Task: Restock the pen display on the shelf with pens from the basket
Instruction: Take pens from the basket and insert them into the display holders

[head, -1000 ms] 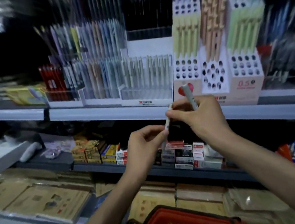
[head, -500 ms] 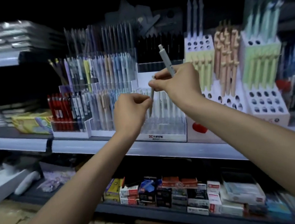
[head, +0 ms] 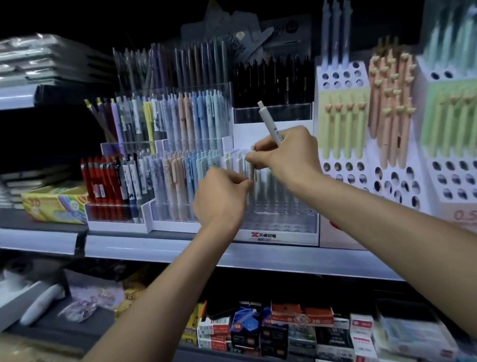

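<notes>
Two pens were in play at the clear display (head: 281,217) on the shelf (head: 271,261). The right hand (head: 287,156) had its grip clamped round a spare pen (head: 268,123), which stood up out of the fist, while its thumb and forefinger pinched the top of a pale pen (head: 250,169). The left hand (head: 221,196), fingers curled, seemed to pinch that same pale pen lower on the barrel, though blur made the contact hard to read. The pale pen hung upright at the display's right-hand section, just beside the pale pens already standing there. Its tip was hidden behind the hands, so whether it had entered a hole could not be told. The basket was out of view.

The step looked like seating this one pen. Done well, the lower grip would steer the tip to the nearest free hole beside the filled ones, and the upper pinch would only hold the barrel vertical. A slanted entry would likely knock the neighbours or catch on the acrylic wall. The spare pen's upper end stood near the black pens (head: 273,86) behind, so the right wrist should sink straight down rather than tip back.
</notes>
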